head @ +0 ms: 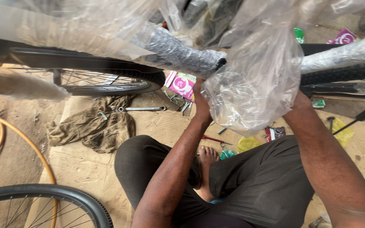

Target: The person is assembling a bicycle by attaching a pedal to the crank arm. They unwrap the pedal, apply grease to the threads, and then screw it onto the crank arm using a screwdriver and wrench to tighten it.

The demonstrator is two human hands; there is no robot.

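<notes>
while the person sits cross-legged on flattened cardboard (85, 169) laid on the floor, both arms reach up to a bicycle frame (182, 55) wrapped in bubble sheet and clear plastic, spanning the top of the view above the cardboard's far edge. the left hand (200, 99) is raised to the underside of the wrapped tube, fingers curled against it, though how tight that grip is i cannot tell. the right hand (299, 101) goes behind a loose plastic bag (254, 80) and is mostly hidden, so its grip cannot be told either. working here seems to call for steadying the tube with one hand and keeping the hanging plastic out of the way. the frame looks dark under the cloudy wrap, with a wheel (106, 80) at the left. a spanner (142, 109) and an olive rag (93, 126) lie near the cardboard's far edge
</notes>
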